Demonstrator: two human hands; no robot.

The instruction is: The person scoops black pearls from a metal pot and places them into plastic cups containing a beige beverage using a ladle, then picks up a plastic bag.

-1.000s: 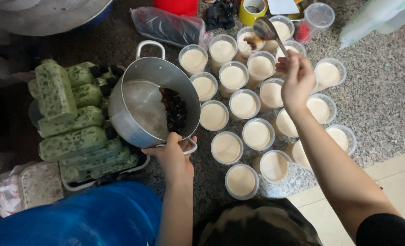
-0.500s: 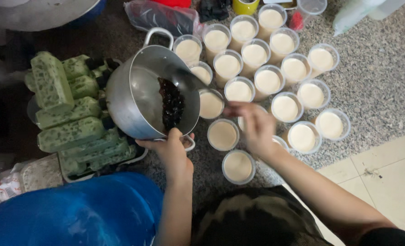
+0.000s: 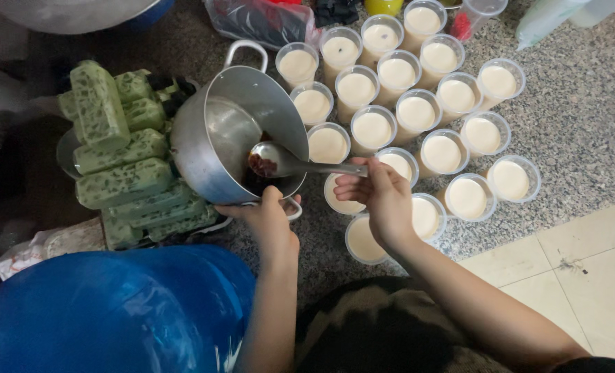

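My left hand point(image 3: 266, 217) grips the near handle of a tilted metal pot point(image 3: 235, 135) with dark brown filling at its bottom. My right hand point(image 3: 380, 197) holds a metal spoon point(image 3: 280, 162) by its handle; the bowl, loaded with dark filling, sits inside the pot's mouth. Several clear plastic cups point(image 3: 397, 72) of cream-coloured liquid stand in rows on the speckled stone floor to the right of the pot. One far cup point(image 3: 340, 50) shows a dark dot on top.
A stack of green speckled blocks point(image 3: 121, 148) lies on a tray left of the pot. A blue plastic bag point(image 3: 114, 311) bulges at the near left. Plastic bags and small containers point(image 3: 262, 21) line the far edge. Pale floor tiles point(image 3: 584, 276) begin at the near right.
My right hand has come back from the far cups with the spoon and dipped it into the pot. My left hand has kept the pot tilted.
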